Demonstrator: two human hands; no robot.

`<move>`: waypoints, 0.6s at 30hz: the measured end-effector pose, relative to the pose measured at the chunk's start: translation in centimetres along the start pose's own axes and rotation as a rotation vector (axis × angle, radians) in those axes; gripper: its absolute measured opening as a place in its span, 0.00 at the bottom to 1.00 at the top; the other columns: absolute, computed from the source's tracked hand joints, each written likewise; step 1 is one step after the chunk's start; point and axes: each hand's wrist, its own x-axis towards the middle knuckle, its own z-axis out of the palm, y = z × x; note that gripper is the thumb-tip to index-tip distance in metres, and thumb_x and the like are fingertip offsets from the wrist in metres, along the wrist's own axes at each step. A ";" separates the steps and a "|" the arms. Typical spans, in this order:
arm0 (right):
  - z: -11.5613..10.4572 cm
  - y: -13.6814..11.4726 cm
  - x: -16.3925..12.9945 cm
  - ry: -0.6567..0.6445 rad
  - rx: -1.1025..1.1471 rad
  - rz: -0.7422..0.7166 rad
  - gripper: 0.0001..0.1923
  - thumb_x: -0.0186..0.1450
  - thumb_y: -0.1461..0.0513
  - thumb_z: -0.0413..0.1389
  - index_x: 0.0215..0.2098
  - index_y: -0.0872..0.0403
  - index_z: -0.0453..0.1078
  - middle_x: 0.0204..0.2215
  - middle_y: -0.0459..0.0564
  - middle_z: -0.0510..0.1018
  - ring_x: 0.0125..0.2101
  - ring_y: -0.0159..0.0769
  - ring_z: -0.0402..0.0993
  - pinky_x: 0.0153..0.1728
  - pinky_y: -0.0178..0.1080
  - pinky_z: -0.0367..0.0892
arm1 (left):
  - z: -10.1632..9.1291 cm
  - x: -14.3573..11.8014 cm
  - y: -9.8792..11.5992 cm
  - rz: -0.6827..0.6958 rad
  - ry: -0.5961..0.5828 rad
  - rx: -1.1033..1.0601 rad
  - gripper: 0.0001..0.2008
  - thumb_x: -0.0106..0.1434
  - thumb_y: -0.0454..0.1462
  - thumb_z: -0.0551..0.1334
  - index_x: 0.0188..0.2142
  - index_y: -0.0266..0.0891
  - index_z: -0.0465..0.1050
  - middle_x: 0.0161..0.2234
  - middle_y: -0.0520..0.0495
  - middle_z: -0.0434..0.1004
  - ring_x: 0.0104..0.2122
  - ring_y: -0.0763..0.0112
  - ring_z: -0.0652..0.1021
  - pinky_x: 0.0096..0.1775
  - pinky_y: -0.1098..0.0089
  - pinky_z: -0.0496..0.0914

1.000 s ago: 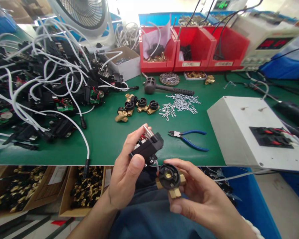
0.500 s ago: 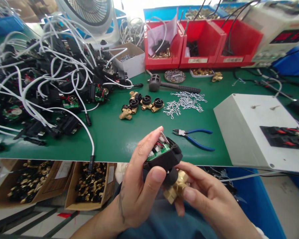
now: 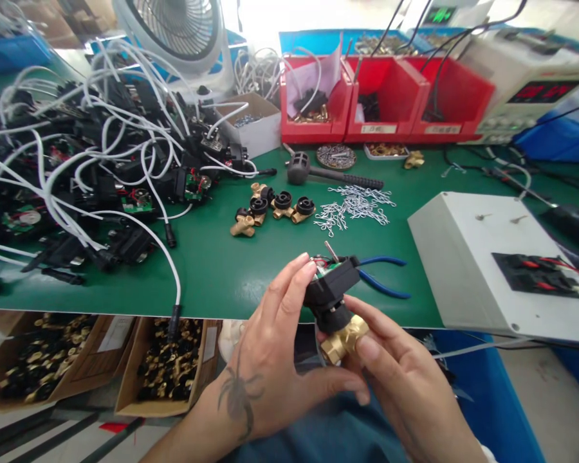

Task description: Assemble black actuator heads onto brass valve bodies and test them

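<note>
In my right hand (image 3: 405, 379), fingers and thumb close round a brass valve body (image 3: 345, 337). A black actuator housing (image 3: 335, 283) sits on top of the valve, tilted, with a green circuit board, red wires and a metal pin (image 3: 331, 251) at its open face. My left hand (image 3: 280, 341) lies along the housing's left side, its fingertips touching the rim. The left thumb is stretched away below the valve, close to my right hand. Behind the housing lie blue-handled pliers (image 3: 383, 290), their jaws hidden.
Several brass valves with black caps (image 3: 282, 202), wire clips (image 3: 359, 207) and a black mallet (image 3: 300, 168) lie beyond. Black housings with white cables (image 3: 139, 135) pile up left. A grey box (image 3: 458, 257) stands right, red bins (image 3: 386, 103) at the back. Cartons of brass parts (image 3: 202, 373) sit below.
My left thumb has come off the housing and swung down under the valve. The valve and housing have turned and risen slightly, and the housing now covers the pliers' jaws.
</note>
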 end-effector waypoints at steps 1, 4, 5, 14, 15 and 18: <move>0.1 0.0 0.0 0.004 -0.004 0.004 0.28 0.62 0.48 0.64 0.57 0.49 0.67 0.30 0.47 0.77 0.20 0.24 0.66 0.20 0.27 0.63 | 0.2 0.1 0.0 0.008 0.016 0.053 0.50 0.53 0.44 0.74 0.69 0.49 0.49 0.66 0.37 0.59 0.63 0.44 0.66 0.58 0.51 0.69; 0.1 -0.2 0.1 -0.037 -0.062 -0.034 0.30 0.62 0.46 0.63 0.57 0.49 0.66 0.26 0.44 0.74 0.16 0.20 0.56 0.15 0.24 0.53 | 0.6 0.2 0.0 0.023 0.104 0.125 0.45 0.55 0.44 0.72 0.67 0.47 0.53 0.59 0.37 0.63 0.58 0.48 0.71 0.51 0.58 0.75; 0.0 -0.4 0.3 -0.055 -0.112 -0.087 0.31 0.62 0.44 0.62 0.57 0.49 0.65 0.25 0.43 0.73 0.16 0.21 0.57 0.15 0.24 0.55 | 0.8 0.2 0.0 0.029 0.130 0.123 0.44 0.54 0.43 0.72 0.66 0.47 0.54 0.57 0.37 0.63 0.56 0.49 0.71 0.50 0.58 0.76; -0.5 -1.0 3.0 0.161 -0.451 -0.597 0.32 0.70 0.39 0.43 0.57 0.49 0.69 0.54 0.57 0.72 0.56 0.48 0.68 0.56 0.48 0.67 | 1.9 -0.3 1.3 0.018 0.113 -0.017 0.47 0.46 0.41 0.75 0.64 0.47 0.57 0.53 0.40 0.65 0.51 0.53 0.75 0.48 0.61 0.78; -0.3 -0.9 3.0 0.151 -0.446 -0.596 0.31 0.70 0.40 0.41 0.57 0.50 0.69 0.53 0.57 0.73 0.56 0.48 0.68 0.56 0.49 0.67 | 2.0 -0.2 1.5 0.020 0.111 -0.002 0.47 0.46 0.41 0.75 0.64 0.47 0.56 0.52 0.40 0.65 0.50 0.54 0.76 0.47 0.62 0.78; 0.3 -1.0 3.0 0.137 -0.365 -0.620 0.30 0.71 0.42 0.41 0.57 0.50 0.69 0.51 0.57 0.73 0.55 0.49 0.68 0.55 0.51 0.67 | 2.2 -0.1 1.8 0.003 0.130 0.069 0.45 0.48 0.41 0.73 0.63 0.43 0.56 0.49 0.42 0.65 0.47 0.59 0.77 0.44 0.65 0.79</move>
